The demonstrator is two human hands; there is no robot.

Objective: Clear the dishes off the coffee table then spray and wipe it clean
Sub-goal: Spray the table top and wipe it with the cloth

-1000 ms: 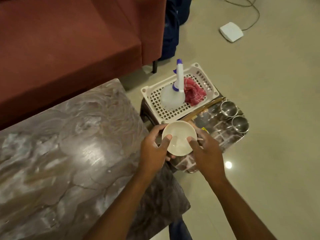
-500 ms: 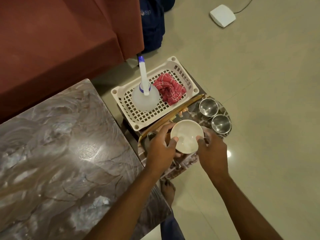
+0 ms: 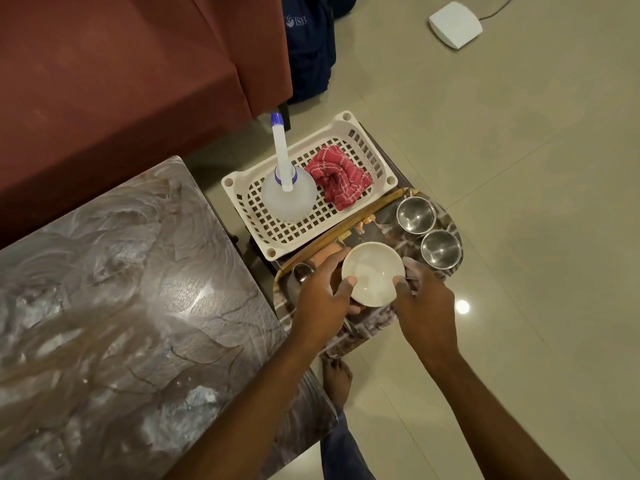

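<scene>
A white bowl [image 3: 372, 271] is held between my left hand [image 3: 322, 296] and my right hand [image 3: 424, 303], thumbs on its near rim, just above a patterned tray [image 3: 377, 322] beside the table. Two steel cups [image 3: 415, 214] [image 3: 441, 248] stand on the tray's far right. A spoon [image 3: 300, 270] lies at the tray's left, partly behind my left hand. The marble coffee table [image 3: 121, 306] fills the lower left. A clear spray bottle [image 3: 287, 192] with a white and blue nozzle and a red cloth [image 3: 341, 180] sit in a white plastic basket [image 3: 356, 128].
A maroon sofa [image 3: 121, 81] runs along the far side of the table. A dark blue bag [image 3: 310, 46] leans by the sofa's end. A white box with a cable [image 3: 455, 24] lies on the tiled floor. My bare foot [image 3: 337, 379] stands under the tray's near edge.
My hands have carried the bowl off past the table's edge and down over the tray. The view has shifted so the basket and tray sit closer to the middle.
</scene>
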